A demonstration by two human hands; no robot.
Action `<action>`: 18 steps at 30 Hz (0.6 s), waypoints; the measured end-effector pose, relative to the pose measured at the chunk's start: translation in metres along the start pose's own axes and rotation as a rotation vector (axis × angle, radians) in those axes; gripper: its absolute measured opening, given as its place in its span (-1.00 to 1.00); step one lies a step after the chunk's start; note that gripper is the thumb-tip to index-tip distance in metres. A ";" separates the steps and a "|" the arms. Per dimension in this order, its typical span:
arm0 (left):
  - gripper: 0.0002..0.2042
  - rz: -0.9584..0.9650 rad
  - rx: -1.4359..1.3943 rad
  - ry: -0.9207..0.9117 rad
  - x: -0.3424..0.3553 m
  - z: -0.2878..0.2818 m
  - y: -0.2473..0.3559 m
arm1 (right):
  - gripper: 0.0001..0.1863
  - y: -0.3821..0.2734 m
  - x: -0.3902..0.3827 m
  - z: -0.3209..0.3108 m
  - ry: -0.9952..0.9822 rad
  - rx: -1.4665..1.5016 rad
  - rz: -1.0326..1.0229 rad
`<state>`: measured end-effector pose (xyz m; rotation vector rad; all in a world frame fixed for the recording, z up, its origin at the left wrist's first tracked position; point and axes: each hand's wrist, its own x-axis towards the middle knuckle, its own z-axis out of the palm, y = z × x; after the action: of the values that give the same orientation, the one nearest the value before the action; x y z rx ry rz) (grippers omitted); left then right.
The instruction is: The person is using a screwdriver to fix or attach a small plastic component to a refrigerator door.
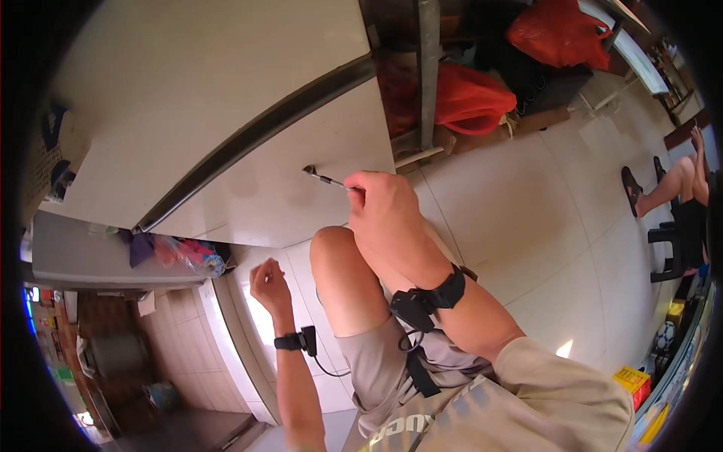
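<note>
My right hand (382, 212) is closed on a slim metal tool (329, 180), whose head rests at a small fitting on the lower part of a white panel (279, 196), below its long dark horizontal strip (256, 132). My left hand (269, 285) is raised lower left, beside my bent knee, with curled fingers; whatever is between them is too small to make out. Both wrists wear black strapped devices with cables.
Red plastic bags (471, 102) fill a rack with a metal post (425, 75) behind the panel. Another person's legs (666, 196) are at the right, by a black stool (663, 252). A grey ledge (90, 260) holds bagged items at left; boxes (633, 380) stand lower right.
</note>
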<state>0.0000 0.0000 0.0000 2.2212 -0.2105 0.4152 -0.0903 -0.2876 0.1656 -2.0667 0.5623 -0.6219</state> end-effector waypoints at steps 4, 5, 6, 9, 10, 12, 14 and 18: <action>-0.90 -0.027 -0.100 0.090 0.024 -0.018 0.004 | -0.85 -0.013 0.014 -0.016 0.066 0.202 0.028; -0.90 0.000 -0.167 0.137 0.035 -0.017 0.009 | -0.83 -0.012 0.020 -0.016 0.036 0.277 0.032; -0.90 0.000 -0.136 0.121 0.031 -0.010 0.031 | -0.84 -0.001 0.019 -0.023 0.028 0.280 0.036; -0.89 0.137 -0.206 0.136 0.046 -0.004 0.091 | -0.83 0.008 0.013 -0.003 0.005 0.432 0.020; -0.89 0.135 -0.204 0.135 0.055 -0.003 0.105 | -0.83 0.006 0.011 0.004 0.003 0.432 0.022; -0.88 0.267 -0.282 0.220 0.074 0.003 0.128 | -0.82 0.001 0.006 0.017 -0.090 0.658 0.090; -0.87 0.321 -0.289 0.247 0.092 0.007 0.147 | -0.82 -0.001 0.010 0.013 -0.053 0.685 0.107; -0.86 0.447 -0.238 0.364 0.108 0.027 0.160 | -0.81 0.020 0.021 0.000 -0.036 0.599 0.016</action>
<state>0.0607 -0.1225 0.1389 1.8188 -0.5328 0.9727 -0.0775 -0.3102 0.1538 -1.5037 0.3179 -0.6475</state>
